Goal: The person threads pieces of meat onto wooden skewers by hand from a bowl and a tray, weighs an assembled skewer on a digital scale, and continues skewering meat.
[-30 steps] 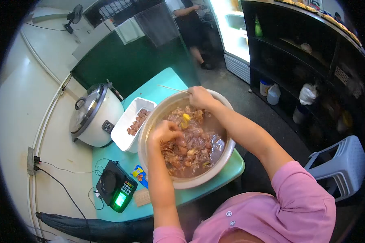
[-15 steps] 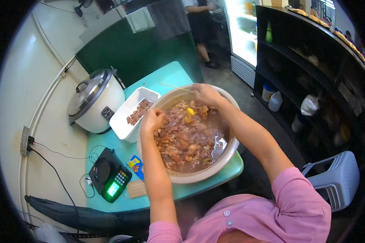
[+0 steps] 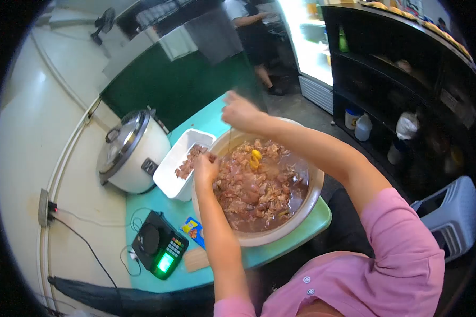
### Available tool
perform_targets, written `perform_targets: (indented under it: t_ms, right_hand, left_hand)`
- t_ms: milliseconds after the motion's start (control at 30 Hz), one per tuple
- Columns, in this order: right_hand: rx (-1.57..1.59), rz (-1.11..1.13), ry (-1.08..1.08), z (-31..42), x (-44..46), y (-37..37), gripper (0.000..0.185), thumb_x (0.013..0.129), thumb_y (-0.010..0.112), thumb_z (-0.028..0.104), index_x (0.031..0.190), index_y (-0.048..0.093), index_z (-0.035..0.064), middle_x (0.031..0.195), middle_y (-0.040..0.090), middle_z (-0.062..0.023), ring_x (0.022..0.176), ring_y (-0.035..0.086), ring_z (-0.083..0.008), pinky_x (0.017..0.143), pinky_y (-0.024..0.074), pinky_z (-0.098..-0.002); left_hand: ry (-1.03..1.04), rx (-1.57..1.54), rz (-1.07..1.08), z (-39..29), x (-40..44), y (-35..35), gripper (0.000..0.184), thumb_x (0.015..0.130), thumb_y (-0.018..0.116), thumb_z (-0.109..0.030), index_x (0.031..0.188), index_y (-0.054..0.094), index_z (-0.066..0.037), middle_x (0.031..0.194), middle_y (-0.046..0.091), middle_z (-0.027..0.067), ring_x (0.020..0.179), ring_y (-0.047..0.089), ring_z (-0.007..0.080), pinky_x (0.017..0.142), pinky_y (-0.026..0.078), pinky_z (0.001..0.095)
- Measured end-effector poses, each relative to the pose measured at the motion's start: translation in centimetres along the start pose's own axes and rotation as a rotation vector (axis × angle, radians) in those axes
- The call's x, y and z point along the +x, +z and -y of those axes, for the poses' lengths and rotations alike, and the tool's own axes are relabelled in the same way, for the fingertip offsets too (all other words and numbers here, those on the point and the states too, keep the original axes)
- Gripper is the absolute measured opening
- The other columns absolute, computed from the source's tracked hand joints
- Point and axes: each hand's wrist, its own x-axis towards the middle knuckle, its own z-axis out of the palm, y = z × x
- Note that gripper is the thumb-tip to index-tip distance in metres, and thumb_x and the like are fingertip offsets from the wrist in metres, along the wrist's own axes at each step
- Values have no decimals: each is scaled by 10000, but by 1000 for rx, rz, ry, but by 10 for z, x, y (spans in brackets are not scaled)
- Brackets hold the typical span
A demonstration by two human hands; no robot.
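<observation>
A large round basin (image 3: 316, 198) holds cut meat (image 3: 248, 185) in murky liquid, with yellow pieces (image 3: 255, 158) on top. My left hand (image 3: 206, 166) is at the basin's left rim, beside the white tray (image 3: 169, 177), fingers pinched on something small that I cannot make out. Above the far rim is my right hand (image 3: 240, 111), blurred and closed, with a thin stick faintly visible below it. Small meat pieces (image 3: 185, 166) lie in the tray. A flat bundle of thin sticks (image 3: 196, 260) lies near the front edge of the table.
On the turquoise table (image 3: 254, 255) stand a rice cooker (image 3: 135, 158), a digital scale (image 3: 158, 244) and a blue-yellow packet (image 3: 193, 230). A grey plastic stool (image 3: 452, 216) is at the right, near dark shelves (image 3: 386, 79). Another person (image 3: 251, 31) stands beyond the green partition (image 3: 169, 79).
My right hand has lifted away from the basin's far rim, up and to the left, and the stick has tipped downward. My left hand has moved from over the meat to the rim beside the tray.
</observation>
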Motion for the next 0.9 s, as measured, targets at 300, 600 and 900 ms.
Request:
perform_targets:
  t_ms: [300,600,900]
  right_hand:
    - [-252,213,-344,53,60,27,146,776,566,223,774,709,197,869,673,36,1050,527,-192,1117,7,-497]
    - [-210,186,-302,45,52,45,142,777,563,191,802,702,175,990,647,-5,1157,467,-229,1128,70,-477]
    - [71,-19,-116,52,-3,3,352,728,617,216,1065,605,117,1239,489,-154,1280,323,-339,1095,74,-556]
  left_hand:
    - [54,-20,9,-10,-6,0,252,713,660,-187,826,663,38,745,647,222,689,644,312,658,492,384]
    - [-82,-33,165,2,1,13,257,735,638,-199,921,664,-25,847,649,221,825,638,329,741,485,387]
    - [-9,-7,143,14,3,22,247,755,649,-193,947,666,-39,875,647,225,850,636,342,769,490,390]
